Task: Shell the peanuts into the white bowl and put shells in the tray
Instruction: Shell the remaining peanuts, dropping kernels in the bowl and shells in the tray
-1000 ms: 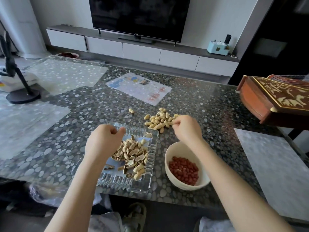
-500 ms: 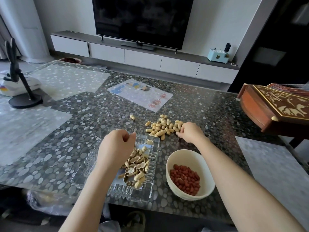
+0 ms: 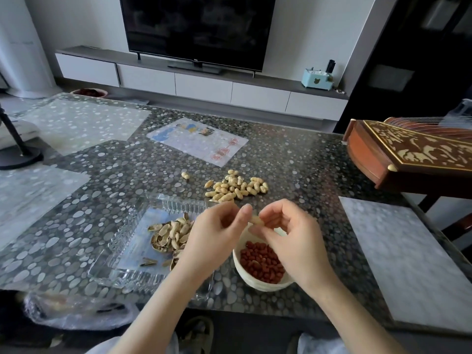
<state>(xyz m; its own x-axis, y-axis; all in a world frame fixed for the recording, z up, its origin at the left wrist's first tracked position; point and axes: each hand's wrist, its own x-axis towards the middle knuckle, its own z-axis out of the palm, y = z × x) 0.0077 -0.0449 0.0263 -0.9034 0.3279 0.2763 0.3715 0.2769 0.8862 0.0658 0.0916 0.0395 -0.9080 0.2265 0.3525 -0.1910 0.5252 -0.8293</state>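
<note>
Glass tray (image 3: pixel 132 241), ribbed and clear, lies at the left and holds a pile of empty shells (image 3: pixel 171 232). Just right of it the white bowl (image 3: pixel 251 281) holds red kernels (image 3: pixel 260 259), and a heap of unshelled peanuts (image 3: pixel 236 186) waits beyond both. Above the bowl's far rim the left hand (image 3: pixel 214 236) and right hand (image 3: pixel 288 236) meet, the fingertips of each pinching one pale peanut (image 3: pixel 256 220).

The step looks like cracking this pod. Next it probably needs a squeeze or twist over the bowl, so the kernels drop in, with the husks carried left to the tray.

The pebble-patterned surface (image 3: pixel 293 175) has a carved wooden instrument (image 3: pixel 413 154) at its right edge, a printed sheet (image 3: pixel 198 140) and one stray peanut (image 3: pixel 185 175). Behind it a dark television (image 3: pixel 196 29) stands on a long low cabinet (image 3: pixel 204 85).
</note>
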